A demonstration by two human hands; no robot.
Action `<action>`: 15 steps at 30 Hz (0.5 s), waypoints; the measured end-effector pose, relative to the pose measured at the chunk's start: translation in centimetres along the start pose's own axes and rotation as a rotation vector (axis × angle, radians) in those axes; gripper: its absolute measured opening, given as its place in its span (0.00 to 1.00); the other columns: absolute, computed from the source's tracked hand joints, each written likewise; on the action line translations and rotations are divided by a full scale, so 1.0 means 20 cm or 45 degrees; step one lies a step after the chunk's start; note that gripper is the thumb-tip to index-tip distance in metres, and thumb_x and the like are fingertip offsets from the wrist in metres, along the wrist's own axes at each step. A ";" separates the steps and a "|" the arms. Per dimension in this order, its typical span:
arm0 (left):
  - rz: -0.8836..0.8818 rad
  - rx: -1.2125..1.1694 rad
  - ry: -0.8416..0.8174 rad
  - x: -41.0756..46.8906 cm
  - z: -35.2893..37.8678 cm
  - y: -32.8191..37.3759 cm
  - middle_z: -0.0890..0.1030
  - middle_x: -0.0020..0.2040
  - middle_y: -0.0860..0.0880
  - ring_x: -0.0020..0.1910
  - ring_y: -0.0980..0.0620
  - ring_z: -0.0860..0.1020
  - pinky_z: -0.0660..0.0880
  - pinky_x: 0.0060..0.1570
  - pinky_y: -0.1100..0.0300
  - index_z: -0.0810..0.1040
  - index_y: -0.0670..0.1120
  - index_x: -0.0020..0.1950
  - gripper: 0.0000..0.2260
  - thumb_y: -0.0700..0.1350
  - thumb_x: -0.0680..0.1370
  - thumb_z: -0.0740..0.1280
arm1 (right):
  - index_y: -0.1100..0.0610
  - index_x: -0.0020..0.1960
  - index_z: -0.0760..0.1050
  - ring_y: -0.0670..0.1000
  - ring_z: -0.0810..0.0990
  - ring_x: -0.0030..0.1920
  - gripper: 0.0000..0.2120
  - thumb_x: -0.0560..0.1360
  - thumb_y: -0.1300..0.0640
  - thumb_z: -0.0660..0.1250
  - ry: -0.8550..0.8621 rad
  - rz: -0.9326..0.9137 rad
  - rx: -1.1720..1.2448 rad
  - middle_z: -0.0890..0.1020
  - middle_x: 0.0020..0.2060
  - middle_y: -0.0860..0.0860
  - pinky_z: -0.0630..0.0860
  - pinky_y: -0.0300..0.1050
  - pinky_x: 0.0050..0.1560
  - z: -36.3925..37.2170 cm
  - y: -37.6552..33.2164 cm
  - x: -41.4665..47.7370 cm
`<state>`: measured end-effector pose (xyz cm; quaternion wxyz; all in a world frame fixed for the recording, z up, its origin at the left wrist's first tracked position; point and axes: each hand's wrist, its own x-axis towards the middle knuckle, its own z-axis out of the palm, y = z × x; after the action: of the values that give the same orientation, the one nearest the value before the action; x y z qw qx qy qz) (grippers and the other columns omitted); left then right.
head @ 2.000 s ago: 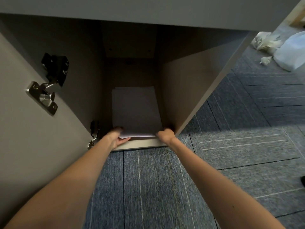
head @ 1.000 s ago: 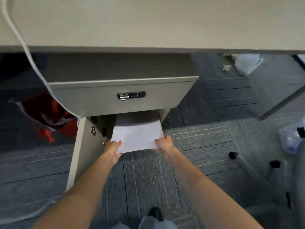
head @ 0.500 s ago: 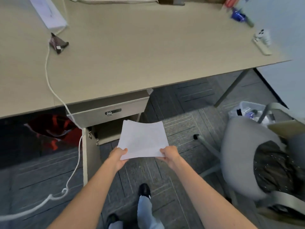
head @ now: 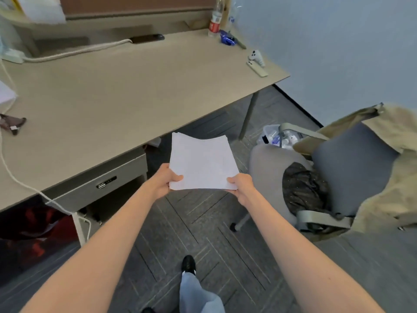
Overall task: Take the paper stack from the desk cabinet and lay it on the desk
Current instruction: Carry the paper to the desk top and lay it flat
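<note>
Left hand point(head: 165, 180) pinches the near left corner of the paper stack point(head: 202, 164), thumb on top, fingers curled beneath. Right hand point(head: 241, 186) does the same at the near right corner, thumb pressed over the sheets. The stack rides level in the air between them, its far edge sagging a touch in the middle, out over the carpet just off the front edge of the desk point(head: 135, 86). And that is the change: a second ago the sheets were only sliding out of the desk cabinet point(head: 97, 188); now they are clear of it and lifted up to about desktop level. So the fetching looks done, and only the laying down remains. There is plenty of bare top near the front edge; the white cable point(head: 13, 175) trails over the left end, the phone point(head: 257, 68) lies by the far right corner.
</note>
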<state>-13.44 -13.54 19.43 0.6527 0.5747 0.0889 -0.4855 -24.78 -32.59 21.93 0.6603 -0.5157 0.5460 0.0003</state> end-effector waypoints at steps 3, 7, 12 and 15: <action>0.079 0.055 -0.042 0.03 0.15 0.18 0.70 0.67 0.46 0.65 0.41 0.72 0.78 0.54 0.48 0.59 0.47 0.72 0.30 0.27 0.75 0.62 | 0.65 0.67 0.70 0.59 0.78 0.57 0.19 0.76 0.71 0.60 0.047 -0.061 0.054 0.77 0.64 0.59 0.77 0.55 0.61 -0.11 -0.12 0.00; 0.212 0.128 -0.009 0.10 0.34 0.42 0.71 0.67 0.46 0.58 0.45 0.74 0.78 0.50 0.51 0.60 0.47 0.72 0.30 0.26 0.75 0.60 | 0.64 0.67 0.70 0.60 0.78 0.60 0.19 0.77 0.70 0.58 0.039 -0.180 0.146 0.78 0.60 0.56 0.74 0.58 0.65 -0.17 -0.33 0.04; 0.359 0.138 0.077 0.20 0.44 0.68 0.70 0.69 0.45 0.60 0.44 0.72 0.74 0.55 0.49 0.58 0.46 0.74 0.31 0.25 0.75 0.59 | 0.61 0.69 0.69 0.57 0.78 0.57 0.21 0.78 0.70 0.58 -0.060 -0.272 0.219 0.76 0.66 0.56 0.76 0.51 0.59 -0.13 -0.62 0.16; 0.413 0.115 0.126 0.27 0.44 0.84 0.70 0.69 0.45 0.66 0.41 0.71 0.73 0.60 0.47 0.57 0.46 0.75 0.33 0.25 0.75 0.60 | 0.62 0.71 0.68 0.59 0.76 0.63 0.21 0.78 0.69 0.58 -0.139 -0.319 0.228 0.75 0.67 0.57 0.75 0.54 0.63 -0.07 -0.80 0.23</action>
<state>-2.13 -26.11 29.80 0.6908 0.6336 0.0050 -0.3483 -14.90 -43.64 29.66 0.7271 -0.5181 0.4385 -0.1028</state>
